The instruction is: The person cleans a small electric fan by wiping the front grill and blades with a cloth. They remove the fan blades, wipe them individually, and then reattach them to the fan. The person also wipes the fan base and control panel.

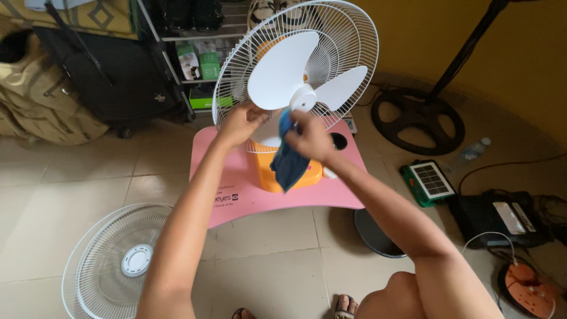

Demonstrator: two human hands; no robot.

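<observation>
Fan point(298, 71) sits on the pink lap table point(236, 189) in front of me, orange body point(266, 174) down, rear grille point(348, 41) up and tilted back, white blades point(283, 68) exposed. My left hand point(239, 124) is closed on the lower edge of a blade, near the grille rim, steadying it. My right hand point(310, 137) is closed on a dark blue cloth point(288, 159), pressed against the blade just under the white hub point(302, 97); the loose end of the cloth hangs down over the orange body. Front grille point(112, 260) is off, lying flat on the tile floor to my left, well apart from the table. Right of the table: a green solar panel unit point(428, 182), a black box point(502, 215) with cables, an orange socket block point(528, 289) near my knee. A dark round base point(375, 233) sits part-hidden under the table edge and my right forearm. A black stand with ring foot point(418, 121) is against the yellow wall. Black bags and a shelf rack point(177, 53) behind the fan. My sandalled toes point(342, 307) show at bottom edge.
</observation>
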